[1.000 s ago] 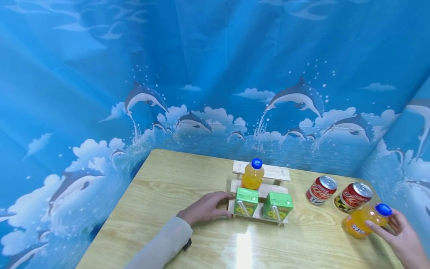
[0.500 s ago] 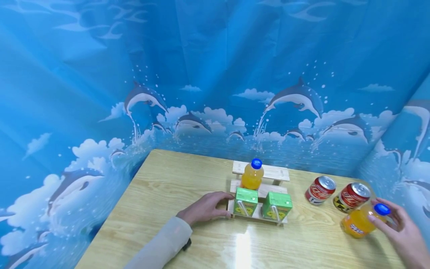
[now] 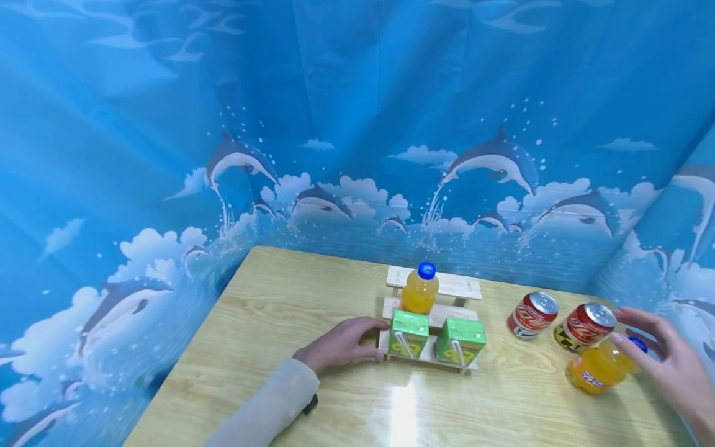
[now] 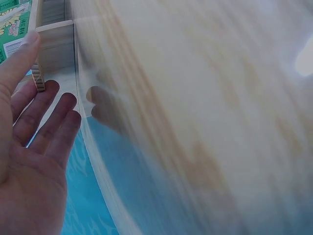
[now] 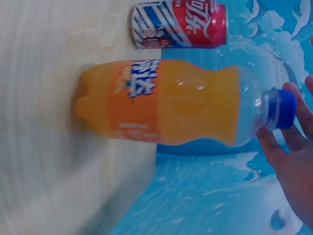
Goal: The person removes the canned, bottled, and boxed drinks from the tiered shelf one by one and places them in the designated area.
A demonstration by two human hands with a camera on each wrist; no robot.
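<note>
At the left end of a small stepped wooden stand [image 3: 460, 287], my left hand [image 3: 349, 344] holds the lowest shelf's edge [image 4: 38, 73] between thumb and fingers. Two green juice cartons [image 3: 409, 335] with straws on their fronts stand on that shelf. Behind the left carton rises an orange soda bottle [image 3: 420, 295] with a blue cap. Far right, my right hand [image 3: 670, 360] is spread loosely around the top of a second orange soda bottle [image 5: 181, 103], which stands upright on the table. Its blue cap [image 5: 284, 108] sits between the fingers, which do not curl tightly round it.
Two red soda cans [image 3: 533, 315] [image 3: 585, 326] stand right of the stand, the nearer one close behind the second bottle. A pale wood table [image 3: 279, 292] carries everything. Blue dolphin-print sheets [image 3: 357, 124] hang along its back and sides.
My right hand has loosened from the second orange soda bottle and risen to its cap, fingers spreading. The bottle stays in nearly the same place. My left hand has not moved.
</note>
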